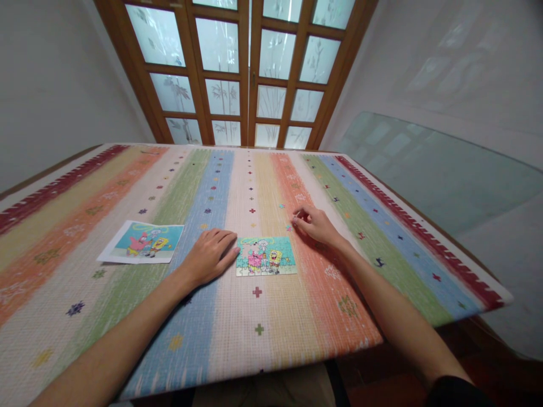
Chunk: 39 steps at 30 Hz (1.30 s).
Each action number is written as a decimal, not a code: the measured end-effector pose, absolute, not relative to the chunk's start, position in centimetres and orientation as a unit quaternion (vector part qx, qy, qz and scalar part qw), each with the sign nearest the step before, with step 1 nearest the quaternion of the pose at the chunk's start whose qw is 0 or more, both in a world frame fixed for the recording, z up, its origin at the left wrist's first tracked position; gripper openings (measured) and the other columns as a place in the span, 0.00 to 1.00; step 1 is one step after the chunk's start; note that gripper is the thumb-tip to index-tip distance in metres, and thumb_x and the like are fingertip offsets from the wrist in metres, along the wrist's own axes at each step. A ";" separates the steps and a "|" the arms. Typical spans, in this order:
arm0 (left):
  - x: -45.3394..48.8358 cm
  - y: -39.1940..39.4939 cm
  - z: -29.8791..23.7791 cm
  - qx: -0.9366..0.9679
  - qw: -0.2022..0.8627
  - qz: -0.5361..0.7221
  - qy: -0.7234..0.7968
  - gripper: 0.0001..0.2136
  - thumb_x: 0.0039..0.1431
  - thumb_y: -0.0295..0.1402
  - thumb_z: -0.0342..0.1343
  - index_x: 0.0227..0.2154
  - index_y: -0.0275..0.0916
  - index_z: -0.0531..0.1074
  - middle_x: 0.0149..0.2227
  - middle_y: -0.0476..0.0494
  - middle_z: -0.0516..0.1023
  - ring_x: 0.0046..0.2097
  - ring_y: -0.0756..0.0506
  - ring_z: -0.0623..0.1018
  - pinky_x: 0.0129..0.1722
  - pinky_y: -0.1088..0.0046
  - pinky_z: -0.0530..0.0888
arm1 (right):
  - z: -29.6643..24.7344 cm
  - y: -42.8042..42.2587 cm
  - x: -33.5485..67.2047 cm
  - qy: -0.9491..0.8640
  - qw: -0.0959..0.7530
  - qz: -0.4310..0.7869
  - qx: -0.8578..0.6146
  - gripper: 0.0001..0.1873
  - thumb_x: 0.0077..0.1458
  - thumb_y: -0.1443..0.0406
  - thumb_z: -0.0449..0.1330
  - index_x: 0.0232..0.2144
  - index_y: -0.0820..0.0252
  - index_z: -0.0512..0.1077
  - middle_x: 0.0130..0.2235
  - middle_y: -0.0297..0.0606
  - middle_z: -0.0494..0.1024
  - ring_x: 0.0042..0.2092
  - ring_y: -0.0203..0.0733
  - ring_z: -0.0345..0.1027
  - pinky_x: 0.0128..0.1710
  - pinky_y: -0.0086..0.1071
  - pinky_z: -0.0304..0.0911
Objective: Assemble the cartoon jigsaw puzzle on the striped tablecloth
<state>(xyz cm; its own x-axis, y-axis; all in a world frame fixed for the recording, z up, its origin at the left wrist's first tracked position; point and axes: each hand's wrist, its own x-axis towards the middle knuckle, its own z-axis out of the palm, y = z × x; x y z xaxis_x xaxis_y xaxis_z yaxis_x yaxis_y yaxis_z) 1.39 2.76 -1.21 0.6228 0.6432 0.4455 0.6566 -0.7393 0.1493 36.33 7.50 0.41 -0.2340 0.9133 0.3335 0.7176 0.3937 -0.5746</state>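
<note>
A small jigsaw puzzle (pixel 265 257), mostly assembled, lies on the striped tablecloth; its cartoon figures are pink, grey-green and yellow. Gaps show the cloth in its upper left part. My left hand (pixel 210 252) rests flat with fingers stretched, its fingertips at the puzzle's left edge. Above and right of the puzzle, my right hand (pixel 316 223) is closed in a pinch on a small pale puzzle piece (pixel 296 215), partly hidden by the fingers. Just below those fingertips lies a loose puzzle piece (pixel 289 228), and a light blue piece (pixel 281 207) sits farther back.
A printed reference picture (pixel 144 243) on white paper lies left of my left hand, showing the same cartoon scene. The patterned tablecloth (pixel 237 350) covers the table. Beyond the far edge stand wooden glass-paned doors (pixel 248 73), with a glass panel (pixel 441 164) at the right wall.
</note>
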 end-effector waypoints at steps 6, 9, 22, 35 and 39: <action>1.3 2.8 -1.4 -0.900 0.015 -0.242 -0.363 0.14 0.71 0.43 0.51 0.50 0.39 0.71 0.51 0.39 0.79 0.51 0.37 0.75 0.53 0.54 0.68 | 2.1 5.6 32.8 -0.799 0.292 0.210 -0.482 0.06 0.59 0.65 0.60 0.32 0.56 0.77 0.32 0.40 0.81 0.32 0.43 0.69 0.35 0.38 0.64; 1.3 2.6 -1.1 -0.902 0.024 -0.227 -0.367 0.16 0.70 0.44 0.52 0.51 0.38 0.72 0.51 0.37 0.79 0.51 0.36 0.76 0.54 0.53 0.68 | 2.6 4.8 30.9 -0.816 0.265 0.254 -0.447 0.07 0.60 0.67 0.60 0.33 0.56 0.79 0.34 0.40 0.82 0.33 0.42 0.69 0.36 0.37 0.64; 1.6 2.2 -1.0 -0.903 0.039 -0.212 -0.371 0.18 0.67 0.45 0.53 0.50 0.36 0.73 0.52 0.35 0.79 0.52 0.35 0.75 0.55 0.51 0.69 | 2.0 4.4 27.3 -0.854 0.208 0.274 -0.390 0.05 0.57 0.72 0.64 0.32 0.60 0.79 0.32 0.36 0.79 0.34 0.38 0.68 0.38 0.32 0.61; 1.5 2.2 -1.0 -0.904 0.031 -0.206 -0.374 0.17 0.68 0.45 0.52 0.51 0.39 0.72 0.53 0.37 0.78 0.52 0.35 0.75 0.53 0.53 0.70 | 0.5 4.3 27.9 -0.849 0.260 0.212 -0.408 0.06 0.55 0.73 0.64 0.36 0.61 0.77 0.37 0.37 0.75 0.36 0.40 0.66 0.39 0.34 0.61; 1.6 2.2 -1.0 -0.903 0.031 -0.206 -0.375 0.18 0.68 0.45 0.53 0.51 0.38 0.72 0.52 0.36 0.78 0.52 0.35 0.75 0.52 0.53 0.71 | 0.4 4.1 27.7 -0.840 0.273 0.201 -0.423 0.03 0.56 0.71 0.65 0.35 0.61 0.77 0.36 0.37 0.75 0.38 0.41 0.68 0.40 0.35 0.62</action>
<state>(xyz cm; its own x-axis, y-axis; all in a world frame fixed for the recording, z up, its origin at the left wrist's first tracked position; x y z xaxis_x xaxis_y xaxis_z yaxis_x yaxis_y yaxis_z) 1.55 2.20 -1.04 0.6331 0.6655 0.3954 0.6909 -0.7161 0.0990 27.73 4.13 0.37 -0.4931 0.8207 0.2886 0.6020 0.5614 -0.5679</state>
